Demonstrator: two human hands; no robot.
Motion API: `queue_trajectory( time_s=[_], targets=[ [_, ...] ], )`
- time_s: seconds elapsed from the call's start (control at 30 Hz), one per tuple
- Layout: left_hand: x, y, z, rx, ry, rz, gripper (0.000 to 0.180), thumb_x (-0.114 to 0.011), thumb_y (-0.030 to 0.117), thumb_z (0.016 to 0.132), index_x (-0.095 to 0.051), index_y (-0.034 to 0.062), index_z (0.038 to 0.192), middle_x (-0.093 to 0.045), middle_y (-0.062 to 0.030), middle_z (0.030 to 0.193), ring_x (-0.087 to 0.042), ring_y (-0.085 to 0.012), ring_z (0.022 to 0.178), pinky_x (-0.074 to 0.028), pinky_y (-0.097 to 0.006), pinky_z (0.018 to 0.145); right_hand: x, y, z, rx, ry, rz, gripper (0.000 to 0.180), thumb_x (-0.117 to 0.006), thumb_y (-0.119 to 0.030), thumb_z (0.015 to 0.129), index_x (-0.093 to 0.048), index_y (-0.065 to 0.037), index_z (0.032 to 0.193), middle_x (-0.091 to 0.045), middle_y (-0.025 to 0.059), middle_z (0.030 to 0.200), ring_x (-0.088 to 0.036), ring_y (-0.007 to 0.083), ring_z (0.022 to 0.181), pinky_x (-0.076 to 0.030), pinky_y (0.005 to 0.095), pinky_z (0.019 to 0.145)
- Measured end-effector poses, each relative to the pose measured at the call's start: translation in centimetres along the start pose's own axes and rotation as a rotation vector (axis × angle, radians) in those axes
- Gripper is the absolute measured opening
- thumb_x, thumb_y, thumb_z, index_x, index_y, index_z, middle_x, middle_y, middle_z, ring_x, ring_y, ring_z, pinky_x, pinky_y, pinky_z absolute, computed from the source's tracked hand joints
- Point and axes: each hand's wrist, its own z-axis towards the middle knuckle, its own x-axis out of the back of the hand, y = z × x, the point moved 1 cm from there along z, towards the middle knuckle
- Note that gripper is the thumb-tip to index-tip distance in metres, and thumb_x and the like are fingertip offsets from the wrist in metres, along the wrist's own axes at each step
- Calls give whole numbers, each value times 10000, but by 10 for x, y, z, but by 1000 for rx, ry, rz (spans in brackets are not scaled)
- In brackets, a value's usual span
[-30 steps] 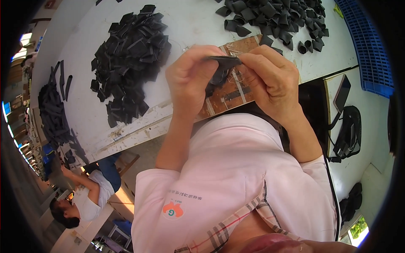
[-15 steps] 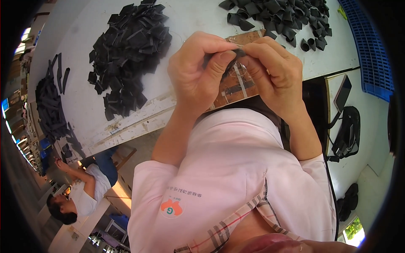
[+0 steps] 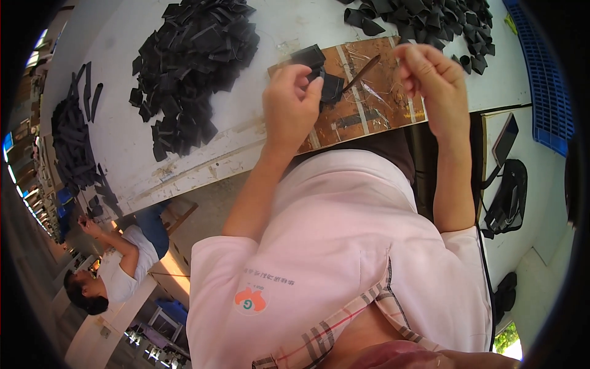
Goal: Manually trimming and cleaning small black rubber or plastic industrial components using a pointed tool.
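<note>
A view looked down from the wearer's head onto a long white table [image 3: 258, 141] and the wearer's own pink shirt.

At the far left, a co-worker in a white top [image 3: 120, 261] sat low beside the table, and a stack of black strips [image 3: 70, 144] lay on the table's left end. Further right, a large heap of black pieces [image 3: 190, 58] covered the middle of the table.

Right of that heap, the left hand [image 3: 289, 104] was raised over the near edge of a brown wooden board [image 3: 362, 101] that lay on the table. Its fingers [image 3: 313, 92] were curled and pressed together, pinching a small black piece [image 3: 329, 86] between thumb and forefinger. That piece was held just above the board, near its left half. Another black piece [image 3: 307, 55] rested on the board's far left corner.

A thin dark tool [image 3: 362, 71] lay slanted on the board between the two hands.

The right hand [image 3: 433, 86] was lifted over the board's right end, apart from the left hand. Its fingers [image 3: 412, 58] were bent with the tips drawn close together; whether they pinched anything could not be told.

Beyond it, a second heap of black pieces [image 3: 430, 18] lay on the far right of the table. At the right edge stood a blue slatted crate [image 3: 544, 80], with a dark bag [image 3: 507, 197] nearer, below the table.
</note>
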Motion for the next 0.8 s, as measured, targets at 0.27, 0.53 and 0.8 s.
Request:
queue_trajectory(
  time_s=[0.27,0.53,0.8],
  targets=[
    [-35,-25,7,-39,-123,514,199,-646,186,715,-563,19,785,-553,-142,789,-562,-315,709,-450,-394,642,-12,33,-32,-52,-117,-298,228,-558,-189,836,-596,35,826,-512,17,591,-469,78,551,-389,220,487],
    [-30,-35,7,-47,-82,446,93,-612,121,715,-564,42,721,-535,-108,701,-553,-290,661,-438,-384,608,14,-41,-80,466,-1113,228,552,-653,-443,732,-603,87,879,-592,179,787,-573,195,548,-474,245,494],
    [-28,-31,4,-53,-159,453,94,-557,140,748,-545,47,739,-539,-119,780,-543,-299,716,-430,-395,642,8,-62,-125,600,-1245,27,293,-617,-167,704,-541,80,842,-481,128,730,-533,252,646,-446,303,543]
  ],
)
